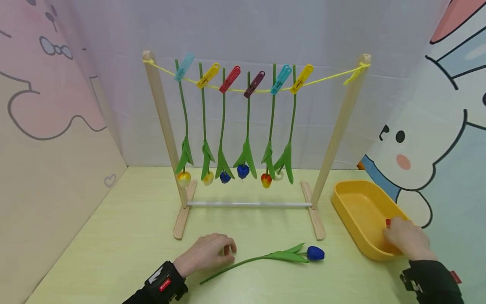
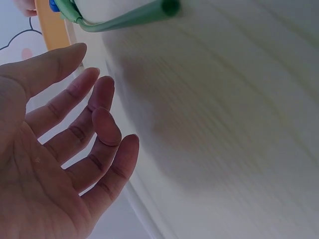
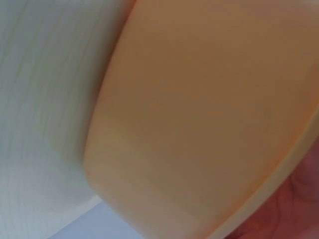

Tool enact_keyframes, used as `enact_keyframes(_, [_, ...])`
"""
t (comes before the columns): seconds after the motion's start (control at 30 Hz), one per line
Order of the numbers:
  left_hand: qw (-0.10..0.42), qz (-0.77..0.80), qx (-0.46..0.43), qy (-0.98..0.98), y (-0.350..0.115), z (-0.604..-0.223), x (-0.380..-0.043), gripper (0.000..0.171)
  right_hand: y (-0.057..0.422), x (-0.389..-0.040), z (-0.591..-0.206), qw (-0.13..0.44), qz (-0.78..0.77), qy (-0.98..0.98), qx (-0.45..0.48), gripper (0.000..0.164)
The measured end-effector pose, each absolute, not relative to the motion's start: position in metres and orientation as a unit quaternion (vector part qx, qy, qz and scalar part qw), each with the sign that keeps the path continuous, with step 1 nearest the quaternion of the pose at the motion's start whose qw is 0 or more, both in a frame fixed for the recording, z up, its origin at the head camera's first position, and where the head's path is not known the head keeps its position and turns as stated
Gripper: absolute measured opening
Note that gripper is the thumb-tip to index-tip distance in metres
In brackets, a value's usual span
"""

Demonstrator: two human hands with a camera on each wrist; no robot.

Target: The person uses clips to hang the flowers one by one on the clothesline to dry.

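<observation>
My right hand (image 1: 408, 238) reaches into the yellow basin (image 1: 351, 228), fingers around a red clothespin (image 1: 388, 222) of which only a small end shows. In the right wrist view the basin's outer wall (image 3: 199, 109) covers most of that hand. On the table lies an artificial blue tulip (image 1: 315, 253) with a green stem (image 1: 243, 262), its flower toward the right. My left hand (image 1: 208, 253) hovers with loosely bent fingers beside the lower stem. The left wrist view shows nothing in its palm (image 2: 45, 174), and the stem's cut end (image 2: 169, 7) near the top.
Behind stands a wooden rack (image 1: 336, 135) with a yellow cord (image 1: 328, 80) strung between its posts. Several tulips hang upside down from it on coloured clothespins, among them a red one (image 1: 230, 79) and a purple one (image 1: 254, 84). A pale rod (image 1: 248, 204) joins the rack's feet.
</observation>
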State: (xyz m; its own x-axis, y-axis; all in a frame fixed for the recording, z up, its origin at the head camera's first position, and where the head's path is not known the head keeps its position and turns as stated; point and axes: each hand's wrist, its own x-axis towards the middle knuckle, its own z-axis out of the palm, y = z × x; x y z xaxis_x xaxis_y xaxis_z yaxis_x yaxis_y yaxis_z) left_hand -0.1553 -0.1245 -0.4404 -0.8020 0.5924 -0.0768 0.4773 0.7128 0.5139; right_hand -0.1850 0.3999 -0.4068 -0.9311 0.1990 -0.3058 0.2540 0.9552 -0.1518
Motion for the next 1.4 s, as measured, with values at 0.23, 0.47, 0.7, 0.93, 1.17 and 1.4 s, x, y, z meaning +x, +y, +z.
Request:
enact_keyframes(0.23, [0.129,0.246,0.291,0.916,-0.125,-0.443,-0.154,0.010,0.394,-0.184,-0.401,0.130,-0.117,0.974,0.146,0.025])
enact_keyframes(0.47, [0.130,0.245,0.291,0.916,-0.126,-0.443,-0.154,0.011,0.391,-0.182,-0.397,0.094,-0.116,0.980,0.128,0.040])
enact_keyframes(0.7, [0.127,0.240,0.290,0.918,-0.126,-0.442,-0.153,0.012,0.382,-0.179,-0.396,-0.009,-0.092,0.991,0.092,0.040])
enact_keyframes(0.93, [0.149,0.239,0.278,0.918,-0.126,-0.443,-0.153,0.017,0.372,-0.176,-0.396,-0.088,-0.097,0.989,0.063,0.044])
enact_keyframes(1.17, [0.171,0.243,0.273,0.915,-0.126,-0.441,-0.152,0.022,0.366,-0.175,-0.392,-0.110,-0.112,0.987,0.046,0.045])
enact_keyframes(1.4, [0.177,0.238,0.277,0.914,-0.127,-0.440,-0.152,0.024,0.359,-0.174,-0.389,-0.122,-0.152,0.981,0.025,0.063])
